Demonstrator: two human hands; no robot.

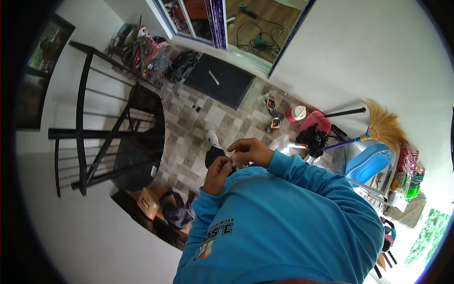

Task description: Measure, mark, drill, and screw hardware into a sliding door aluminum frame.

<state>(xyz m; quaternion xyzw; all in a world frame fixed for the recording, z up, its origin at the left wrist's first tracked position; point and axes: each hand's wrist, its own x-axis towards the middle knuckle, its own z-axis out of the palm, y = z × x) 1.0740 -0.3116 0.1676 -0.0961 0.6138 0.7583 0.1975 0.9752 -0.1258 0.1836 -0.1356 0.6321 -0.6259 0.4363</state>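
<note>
Hands: left hand [216, 174] and right hand [249, 150] pinch small white item [235, 161] together, fingers curled; fiddling step, needs steady fine grip.

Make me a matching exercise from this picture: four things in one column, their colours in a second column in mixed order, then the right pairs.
Things:
1. door mat
2. broom bristles
3. sleeve of the right hand
4. stool beside the broom

Colours:
A. straw yellow
B. pink-red
C. dark grey
D. bright blue

Right pairs: 1-C, 2-A, 3-D, 4-B.

The left hand and the right hand meet in front of the chest over a small pale thing, too small to tell what it is.
</note>
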